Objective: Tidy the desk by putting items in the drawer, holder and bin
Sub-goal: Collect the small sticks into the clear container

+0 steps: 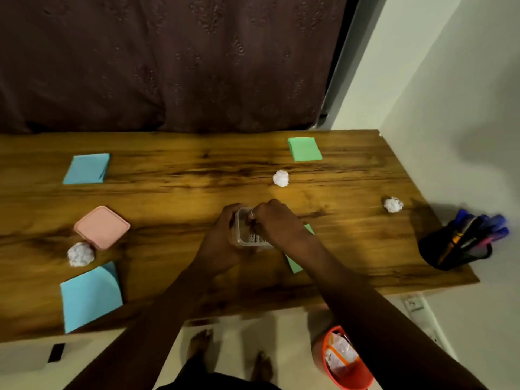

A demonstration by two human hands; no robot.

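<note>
Seen from above, looking down at a wooden desk [197, 175] set against a dark curtain [168, 60]. At centre, a small clear plastic container [247, 235], wrapped from the left by the left hand [222, 235], probably to steady it. Reaching into its open top, the right hand [275, 223], fingertips pinched together inside; whether gripping anything small there, impossible to tell, contents hidden and blurred. Partly under the right wrist, a green sticky-note pad [295, 266]. Off to the left, a pink lid [102, 227], lying flat and apart from the container, seemingly its cover, set aside to keep the opening free. Just beside the lid, a crumpled paper ball [80, 254]; a second ball [280, 178] beyond the hands, a third [393, 204] toward the right end. Loose on the wood, two blue pads, one far left [87, 168] and one at the near left edge [90, 296], plus another green pad [304, 149] at the back. At the right end, a black mesh pen holder [453, 249], already crowded with pens. On the floor below the desk edge, an orange bin [346, 361] with some waste inside, handy for the paper balls. Near the lower left, a drawer front [56, 352], apparently closed. Much tidying left: balls not yet binned, pads not yet stowed.
</note>
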